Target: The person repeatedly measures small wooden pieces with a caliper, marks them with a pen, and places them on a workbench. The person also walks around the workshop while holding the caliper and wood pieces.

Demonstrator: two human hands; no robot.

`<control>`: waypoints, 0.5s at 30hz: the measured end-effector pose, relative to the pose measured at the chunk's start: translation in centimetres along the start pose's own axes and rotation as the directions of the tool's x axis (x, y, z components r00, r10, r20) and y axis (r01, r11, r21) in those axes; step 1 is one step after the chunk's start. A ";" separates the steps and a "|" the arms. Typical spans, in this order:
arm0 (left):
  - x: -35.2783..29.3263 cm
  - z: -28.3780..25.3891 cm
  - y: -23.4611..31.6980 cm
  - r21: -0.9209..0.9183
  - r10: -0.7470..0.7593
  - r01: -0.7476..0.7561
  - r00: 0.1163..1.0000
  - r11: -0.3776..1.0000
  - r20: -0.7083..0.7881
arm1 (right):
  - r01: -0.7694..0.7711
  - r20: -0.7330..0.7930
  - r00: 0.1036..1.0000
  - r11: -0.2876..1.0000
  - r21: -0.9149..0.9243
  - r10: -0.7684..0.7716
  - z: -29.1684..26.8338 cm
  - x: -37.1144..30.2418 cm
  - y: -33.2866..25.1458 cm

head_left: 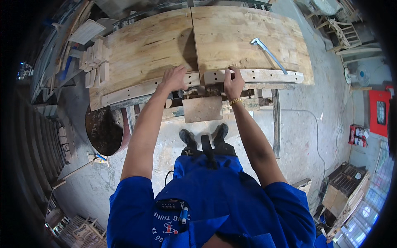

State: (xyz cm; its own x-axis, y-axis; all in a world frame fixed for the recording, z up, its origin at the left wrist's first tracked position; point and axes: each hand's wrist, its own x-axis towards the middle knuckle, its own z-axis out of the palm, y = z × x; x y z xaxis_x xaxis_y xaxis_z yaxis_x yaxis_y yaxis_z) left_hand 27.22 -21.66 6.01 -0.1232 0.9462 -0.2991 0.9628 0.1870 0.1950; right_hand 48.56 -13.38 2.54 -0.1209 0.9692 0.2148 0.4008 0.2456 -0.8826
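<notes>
Two pale wooden strips with dark round holes lie end to end along the near edge of a wooden panel worktop. My left hand (173, 78) is closed over the left strip (136, 89) near its inner end, fingers on top and thumb toward the near side. On the right strip (264, 75), my right hand (234, 84) grips close to the inner end, with thumb and forefinger bent; the other fingers are partly hidden. A small gap separates the strips. A metal caliper (271, 56) rests on the panel (235, 29), its lower end reaching the right strip.
Short wooden blocks (95, 58) are stacked at the worktop's left end. Below it stand a metal frame leg (276, 124), a dark-filled round container (103, 130) and a board (202, 109). A cable (316, 128) crosses the floor at right, near a red cabinet (378, 111).
</notes>
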 end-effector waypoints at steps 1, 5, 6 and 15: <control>-0.1 0.1 -0.1 -0.004 0.004 -0.004 1.000 1.000 -0.014 | 0.019 -0.005 1.000 1.000 0.001 -0.019 0.0 0.0 -0.1; -0.4 0.2 -0.4 -0.015 -0.001 0.001 0.999 1.000 -0.040 | 0.008 -0.006 1.000 1.000 0.006 -0.008 0.1 -0.2 -0.5; -0.4 0.2 -0.4 -0.016 -0.008 0.007 0.999 1.000 -0.038 | -0.001 -0.005 1.000 1.000 0.006 0.001 0.1 -0.2 -0.6; -0.4 -0.1 -0.2 0.013 0.024 -0.023 0.997 1.000 -0.070 | -0.054 0.001 0.999 0.998 -0.024 0.054 0.0 0.0 -0.9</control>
State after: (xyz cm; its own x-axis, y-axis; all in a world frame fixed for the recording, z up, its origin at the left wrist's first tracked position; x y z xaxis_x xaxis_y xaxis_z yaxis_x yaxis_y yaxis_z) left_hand 27.08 -22.01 6.15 -0.1169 0.9665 -0.2285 0.9683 0.1620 0.1901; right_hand 48.19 -13.62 3.36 -0.1002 0.9810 0.1662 0.4280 0.1933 -0.8829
